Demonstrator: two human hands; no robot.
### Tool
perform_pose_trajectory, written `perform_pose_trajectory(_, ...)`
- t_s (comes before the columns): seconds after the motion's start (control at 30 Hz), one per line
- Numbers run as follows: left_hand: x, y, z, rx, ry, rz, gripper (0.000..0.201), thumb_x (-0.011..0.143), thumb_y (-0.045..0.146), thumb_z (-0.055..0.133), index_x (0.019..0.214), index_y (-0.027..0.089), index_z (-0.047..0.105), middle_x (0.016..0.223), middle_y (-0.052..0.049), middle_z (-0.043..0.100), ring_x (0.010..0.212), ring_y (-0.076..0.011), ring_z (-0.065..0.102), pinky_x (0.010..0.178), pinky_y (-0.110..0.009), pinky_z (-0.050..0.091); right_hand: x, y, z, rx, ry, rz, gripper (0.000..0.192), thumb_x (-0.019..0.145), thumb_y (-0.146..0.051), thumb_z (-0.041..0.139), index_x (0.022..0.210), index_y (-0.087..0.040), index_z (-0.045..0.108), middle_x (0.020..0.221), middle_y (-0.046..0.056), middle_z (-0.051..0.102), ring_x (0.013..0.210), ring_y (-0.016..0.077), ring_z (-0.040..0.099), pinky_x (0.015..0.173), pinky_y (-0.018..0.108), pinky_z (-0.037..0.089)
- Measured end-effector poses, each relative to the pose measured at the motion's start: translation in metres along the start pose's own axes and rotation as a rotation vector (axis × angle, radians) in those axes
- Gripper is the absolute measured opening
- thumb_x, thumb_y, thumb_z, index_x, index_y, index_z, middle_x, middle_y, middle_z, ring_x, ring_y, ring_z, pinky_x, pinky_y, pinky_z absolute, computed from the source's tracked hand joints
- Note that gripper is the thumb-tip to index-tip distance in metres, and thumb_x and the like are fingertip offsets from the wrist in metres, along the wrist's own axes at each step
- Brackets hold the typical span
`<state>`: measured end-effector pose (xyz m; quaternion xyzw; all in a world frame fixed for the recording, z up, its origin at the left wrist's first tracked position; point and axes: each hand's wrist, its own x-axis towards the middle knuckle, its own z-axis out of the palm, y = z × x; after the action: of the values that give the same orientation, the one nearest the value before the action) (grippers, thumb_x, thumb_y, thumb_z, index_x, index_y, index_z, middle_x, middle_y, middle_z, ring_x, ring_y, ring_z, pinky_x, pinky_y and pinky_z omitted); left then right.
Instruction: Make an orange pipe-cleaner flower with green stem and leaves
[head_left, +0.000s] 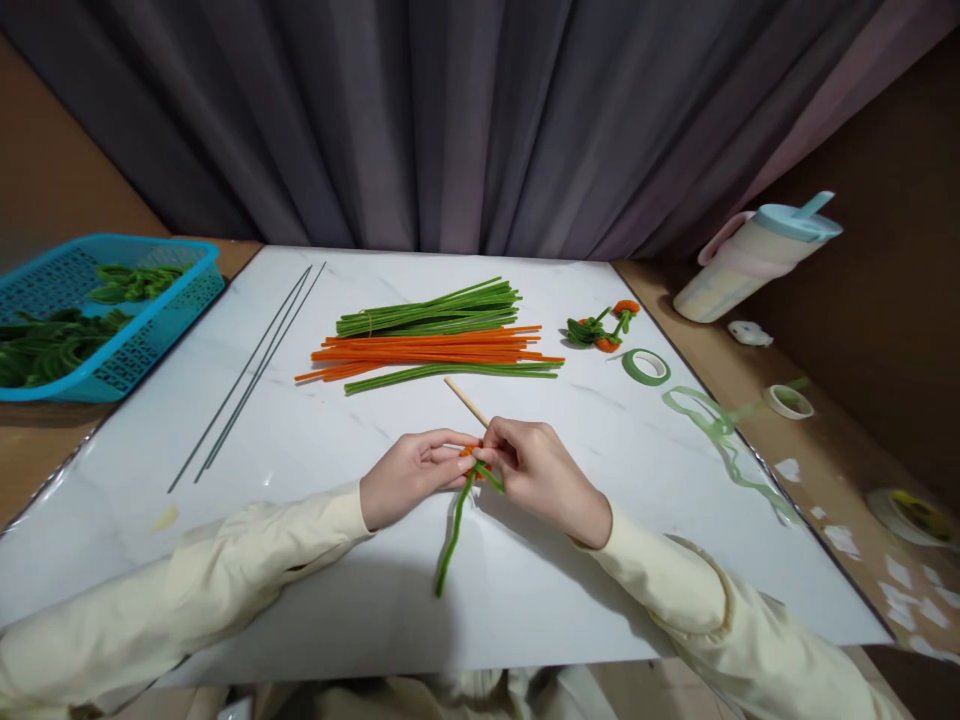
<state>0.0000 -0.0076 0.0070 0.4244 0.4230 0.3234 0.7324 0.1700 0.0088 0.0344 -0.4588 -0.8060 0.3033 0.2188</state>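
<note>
Near side of orange stems (427, 347): left hand (420, 472) and right hand (541, 475) pinch fuzzy orange-and-green piece (455, 535), probably light, soft, bendable, crushable, best held where the colours meet.

Fuzzy green strand (451, 540), glossy tabletop (315, 430).

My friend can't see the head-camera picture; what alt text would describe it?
A left hand and right hand pinch a fuzzy orange-and-green piece over a white tabletop. Beyond lie green sticks and orange sticks; a blue basket stands left, a lidded tumbler right.
</note>
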Motion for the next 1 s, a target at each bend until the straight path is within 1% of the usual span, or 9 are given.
perform_pose_trajectory(0.2,0.0,-0.001,-0.001,-0.026,0.013,-0.008,0.041,0.068,0.034,0.072,0.101,0.011,0.061,0.079,-0.007,0.07,0.076,-0.0137,0.065,0.075,-0.024,0.049,-0.001,-0.002,0.009,-0.057,0.05,0.043,0.016,0.071,-0.008,0.05,0.059,-0.018,0.045,0.052,-0.002,0.05,0.045,0.01,0.04,0.048,0.022,0.026)
perform_pose_trajectory(0.3,0.0,0.001,-0.001,-0.047,0.009,-0.019,0.043,0.067,0.034,0.073,0.101,0.011,0.06,0.077,-0.007,0.07,0.077,-0.0156,0.066,0.077,-0.026,0.05,0.001,0.001,0.002,0.015,0.002,0.031,0.015,0.076,-0.012,0.05,0.062,-0.017,0.049,0.052,-0.002,0.052,0.046,0.0099,0.041,0.049,0.022,0.029)
perform_pose_trajectory(0.4,0.0,0.004,0.0,-0.055,0.009,-0.018,0.042,0.068,0.034,0.072,0.101,0.011,0.06,0.08,-0.008,0.07,0.082,-0.0176,0.067,0.08,-0.029,0.05,0.003,0.008,-0.013,0.141,-0.111,-0.056,0.013,0.083,-0.019,0.047,0.073,-0.016,0.054,0.064,0.001,0.058,0.057,0.0112,0.05,0.054,0.021,0.036)
perform_pose_trajectory(0.47,0.001,0.004,0.0,-0.055,0.013,-0.018,0.042,0.069,0.035,0.071,0.102,0.011,0.06,0.081,-0.008,0.071,0.085,-0.0183,0.067,0.082,-0.029,0.05,0.002,0.011,-0.023,0.171,-0.131,-0.124,0.005,0.082,-0.016,0.048,0.084,-0.017,0.053,0.078,0.003,0.059,0.067,0.0116,0.053,0.057,0.02,0.039)
perform_pose_trajectory(0.5,0.001,0.004,0.0,-0.049,0.018,-0.018,0.042,0.069,0.035,0.071,0.102,0.011,0.06,0.081,-0.008,0.071,0.085,-0.0186,0.067,0.082,-0.029,0.05,0.001,0.012,-0.026,0.164,-0.143,-0.156,0.006,0.08,-0.014,0.05,0.085,-0.017,0.052,0.082,0.003,0.059,0.068,0.0112,0.053,0.057,0.02,0.04)
perform_pose_trajectory(0.6,0.001,0.003,-0.001,-0.019,0.029,-0.02,0.045,0.069,0.037,0.071,0.104,0.012,0.06,0.082,-0.008,0.071,0.086,-0.0187,0.067,0.082,-0.029,0.05,-0.003,0.01,-0.029,0.125,-0.154,-0.252,0.006,0.079,-0.011,0.051,0.081,-0.017,0.052,0.08,0.002,0.058,0.064,0.0097,0.051,0.056,0.019,0.04)
perform_pose_trajectory(0.7,0.0,0.002,-0.001,-0.013,0.024,-0.015,0.049,0.069,0.039,0.071,0.108,0.013,0.059,0.084,-0.008,0.071,0.09,-0.0197,0.065,0.084,-0.03,0.05,-0.003,0.006,-0.023,0.111,-0.117,-0.304,0.009,0.082,-0.011,0.049,0.081,-0.017,0.055,0.074,0.002,0.06,0.061,0.0095,0.051,0.057,0.02,0.04)
perform_pose_trajectory(0.87,-0.001,0.002,0.0,-0.023,0.018,0.002,0.045,0.066,0.039,0.072,0.102,0.012,0.063,0.086,-0.008,0.071,0.09,-0.0197,0.065,0.085,-0.031,0.05,0.0,0.004,-0.016,0.157,-0.069,-0.196,0.006,0.084,-0.016,0.049,0.082,-0.017,0.055,0.07,0.001,0.062,0.059,0.0098,0.054,0.055,0.019,0.041)
perform_pose_trajectory(1.0,0.0,0.0,0.001,0.019,0.011,0.01,0.038,0.067,0.037,0.072,0.095,0.013,0.066,0.086,-0.006,0.07,0.087,-0.0176,0.065,0.084,-0.03,0.051,0.0,0.004,-0.014,0.202,-0.049,-0.146,0.009,0.082,-0.013,0.048,0.09,-0.018,0.048,0.067,-0.001,0.061,0.057,0.0104,0.055,0.053,0.019,0.041)
